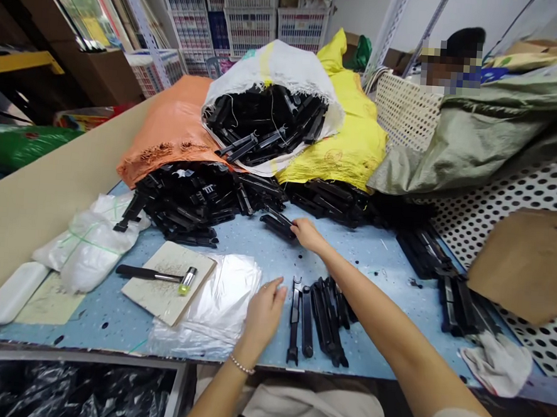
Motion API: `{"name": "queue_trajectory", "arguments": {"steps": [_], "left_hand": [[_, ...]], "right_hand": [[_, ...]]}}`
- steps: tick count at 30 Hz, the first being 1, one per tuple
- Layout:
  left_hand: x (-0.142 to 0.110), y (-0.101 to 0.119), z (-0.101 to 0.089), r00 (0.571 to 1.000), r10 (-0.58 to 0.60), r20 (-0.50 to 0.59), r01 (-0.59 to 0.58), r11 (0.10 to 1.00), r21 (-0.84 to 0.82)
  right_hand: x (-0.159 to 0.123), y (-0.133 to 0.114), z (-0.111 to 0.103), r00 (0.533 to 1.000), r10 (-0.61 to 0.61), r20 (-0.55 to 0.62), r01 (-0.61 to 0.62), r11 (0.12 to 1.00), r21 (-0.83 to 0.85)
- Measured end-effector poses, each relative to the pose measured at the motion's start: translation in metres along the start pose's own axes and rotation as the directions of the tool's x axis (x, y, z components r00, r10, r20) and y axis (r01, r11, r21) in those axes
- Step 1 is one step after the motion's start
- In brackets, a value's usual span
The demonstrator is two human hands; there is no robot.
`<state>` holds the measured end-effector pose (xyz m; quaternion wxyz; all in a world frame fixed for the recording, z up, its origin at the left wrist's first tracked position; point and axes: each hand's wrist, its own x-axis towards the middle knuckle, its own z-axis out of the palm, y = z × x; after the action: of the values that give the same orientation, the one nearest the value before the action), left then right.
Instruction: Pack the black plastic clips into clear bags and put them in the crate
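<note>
My right hand (pixel 309 234) reaches to the middle of the table, its fingers closed on the end of a long black plastic part (pixel 277 222) near the mouths of the sacks. Resting by the front edge, my left hand (pixel 263 311) is open and holds nothing. To its right lie several black parts (pixel 321 318) side by side in a row, one with a forked tip. Left of that hand is a stack of clear plastic bags (pixel 226 293). A hammer (pixel 156 274) with a yellow-tipped head lies across a pale board (pixel 166 305).
Black parts spill from an orange sack (pixel 170 123), a white sack (pixel 278 64) and a yellow sack (pixel 344 131). More lie at right beside a perforated white panel (pixel 533 218) and a cloth glove (pixel 498 366). A co-worker (pixel 452 59) is behind. A white device (pixel 9 296) sits left.
</note>
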<state>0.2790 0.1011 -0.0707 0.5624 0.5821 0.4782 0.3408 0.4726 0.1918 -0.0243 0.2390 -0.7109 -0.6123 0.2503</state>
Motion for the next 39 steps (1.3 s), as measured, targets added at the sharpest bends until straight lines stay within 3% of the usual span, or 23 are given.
{"name": "queue_trajectory", "arguments": {"steps": [3, 6, 8, 10, 12, 14, 15, 18, 20, 21, 24, 26, 29, 32, 34, 35, 37, 38, 39], "left_hand": [[0.019, 0.018, -0.014, 0.997, -0.059, -0.041, 0.038, 0.913, -0.406], [0.023, 0.037, -0.018, 0.996, -0.059, 0.061, 0.084, 0.749, -0.657], [0.017, 0.048, -0.016, 0.991, -0.055, 0.122, 0.123, 0.728, -0.674], [0.006, 0.055, -0.012, 0.981, -0.072, 0.182, 0.175, 0.736, -0.654], [-0.004, 0.059, -0.006, 0.952, -0.112, 0.285, 0.273, 0.73, -0.626], [-0.012, 0.061, 0.001, 0.924, -0.157, 0.348, 0.349, 0.714, -0.607], [-0.014, 0.062, 0.004, 0.925, -0.174, 0.338, 0.354, 0.717, -0.601], [-0.01, 0.062, 0.003, 0.959, -0.199, 0.2, 0.28, 0.759, -0.587], [-0.003, 0.062, -0.004, 0.97, -0.209, 0.122, 0.24, 0.767, -0.595], [0.001, 0.063, -0.009, 0.971, -0.217, 0.102, 0.233, 0.759, -0.608], [0.006, 0.063, -0.022, 0.971, -0.223, 0.084, 0.227, 0.762, -0.607], [0.005, 0.062, -0.025, 0.98, -0.192, 0.06, 0.195, 0.832, -0.519], [-0.004, 0.058, -0.025, 0.993, -0.062, -0.098, 0.028, 0.95, -0.311], [-0.014, 0.046, -0.027, 0.932, 0.133, -0.338, -0.197, 0.967, -0.161], [-0.018, 0.032, -0.03, 0.906, 0.174, -0.387, -0.236, 0.964, -0.119], [-0.02, 0.024, -0.031, 0.919, 0.152, -0.363, -0.204, 0.973, -0.109], [-0.023, 0.006, -0.028, 0.965, 0.066, -0.254, -0.087, 0.994, -0.07], [-0.025, -0.003, -0.024, 0.98, 0.033, -0.196, -0.039, 0.999, -0.031], [-0.026, -0.011, -0.019, 0.989, 0.023, -0.145, -0.021, 1.0, 0.019]], "right_hand": [[-0.043, -0.003, 0.014, 0.988, -0.062, 0.141, 0.044, 0.99, 0.131], [-0.093, -0.011, 0.026, 0.956, -0.165, 0.244, 0.079, 0.942, 0.328], [-0.114, -0.017, 0.023, 0.972, -0.17, 0.16, 0.11, 0.939, 0.326], [-0.118, -0.022, 0.012, 0.981, -0.183, -0.068, 0.19, 0.975, 0.119], [-0.111, -0.026, 0.001, 0.924, -0.304, -0.233, 0.277, 0.95, -0.142], [-0.098, -0.03, -0.005, 0.878, -0.421, -0.229, 0.356, 0.893, -0.274], [-0.093, -0.032, -0.006, 0.877, -0.433, -0.21, 0.368, 0.885, -0.286], [-0.09, -0.036, 0.002, 0.935, -0.308, -0.177, 0.283, 0.947, -0.15], [-0.1, -0.039, 0.012, 0.942, -0.311, -0.125, 0.308, 0.95, -0.045], [-0.108, -0.039, 0.018, 0.918, -0.383, -0.097, 0.381, 0.924, -0.041], [-0.133, -0.04, 0.037, 0.774, -0.631, -0.062, 0.612, 0.769, -0.184], [-0.148, -0.04, 0.049, 0.744, -0.664, -0.072, 0.634, 0.737, -0.235], [-0.163, -0.043, 0.061, 0.818, -0.572, -0.053, 0.561, 0.815, -0.144], [-0.167, -0.046, 0.061, 0.906, -0.413, 0.093, 0.411, 0.911, 0.042], [-0.156, -0.043, 0.053, 0.883, -0.391, 0.261, 0.371, 0.92, 0.122], [-0.144, -0.039, 0.045, 0.877, -0.38, 0.295, 0.371, 0.924, 0.089], [-0.108, -0.028, 0.024, 0.927, -0.317, 0.202, 0.343, 0.932, -0.115], [-0.085, -0.02, 0.011, 0.974, -0.225, -0.003, 0.214, 0.931, -0.295], [-0.062, -0.012, -0.004, 0.977, -0.168, -0.133, 0.111, 0.928, -0.356]]}}
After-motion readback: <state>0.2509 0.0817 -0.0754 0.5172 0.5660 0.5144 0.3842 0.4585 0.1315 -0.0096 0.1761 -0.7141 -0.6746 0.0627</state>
